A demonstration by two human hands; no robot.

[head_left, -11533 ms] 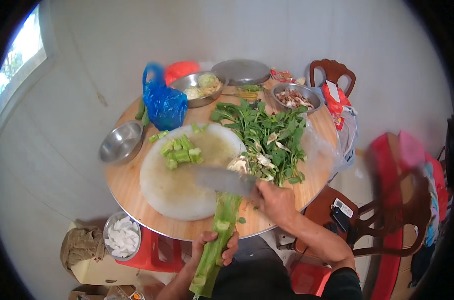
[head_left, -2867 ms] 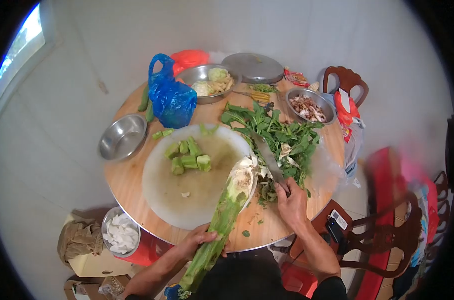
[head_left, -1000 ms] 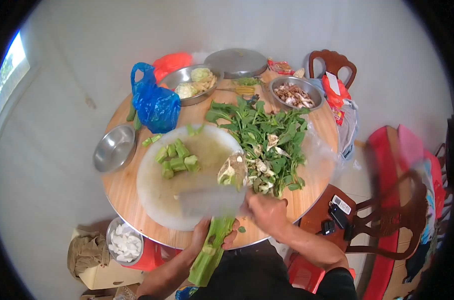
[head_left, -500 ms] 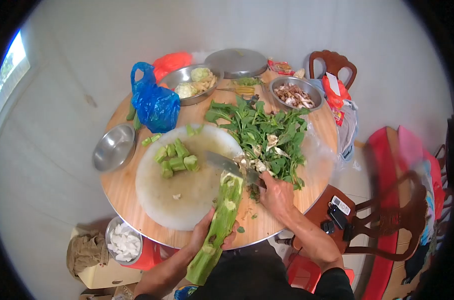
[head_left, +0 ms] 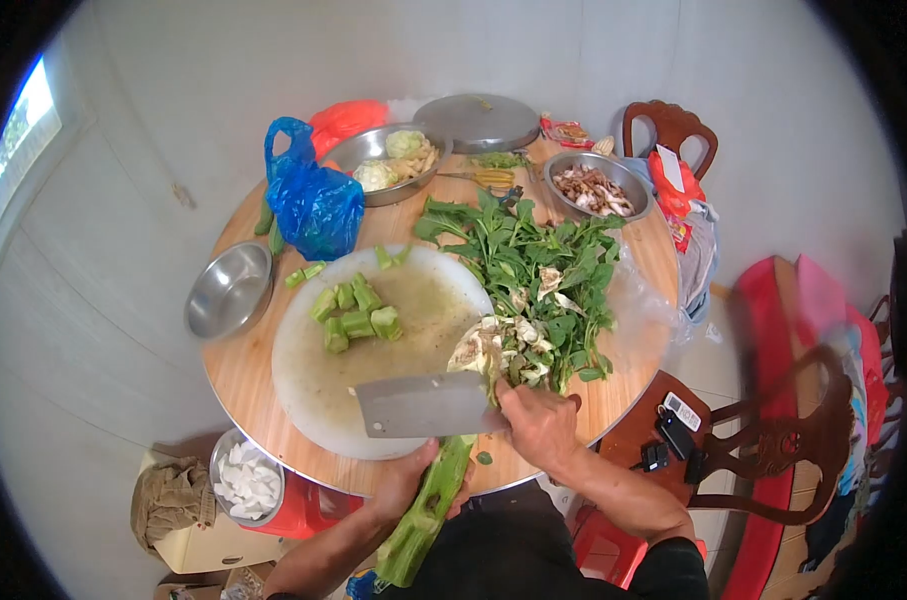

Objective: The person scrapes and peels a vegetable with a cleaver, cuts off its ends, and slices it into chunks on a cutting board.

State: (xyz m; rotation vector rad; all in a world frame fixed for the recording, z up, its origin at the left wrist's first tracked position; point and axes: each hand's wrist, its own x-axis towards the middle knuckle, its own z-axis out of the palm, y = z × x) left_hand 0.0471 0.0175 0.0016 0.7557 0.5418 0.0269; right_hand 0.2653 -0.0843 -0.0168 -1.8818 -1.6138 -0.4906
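Observation:
A thick green stalk [head_left: 423, 520] slants over the table's front edge, with my left hand [head_left: 405, 478] wrapped round it. My right hand [head_left: 541, 425] grips a cleaver [head_left: 423, 405], whose broad blade lies across the stalk's upper end and over the front of the round cutting board [head_left: 308, 400]. Cut green chunks [head_left: 356, 322] sit on the board's upper left part. Pale peelings [head_left: 488, 345] rest at the board's right edge, beside a heap of leafy greens [head_left: 543, 270]. A strip of peel shows between the blade and my right hand.
Behind the board are a blue bag [head_left: 318, 205], a bowl of pale vegetables [head_left: 351, 155], a round lid [head_left: 483, 120] and a bowl of sliced food [head_left: 598, 190]. An empty metal bowl [head_left: 228, 290] is at left. A wooden chair [head_left: 773, 440] stands at right.
The cleaver has swung down and left, its blade now flat over the stalk's top. More pale peel shows beside the board. The stalk and my left hand are slightly lower.

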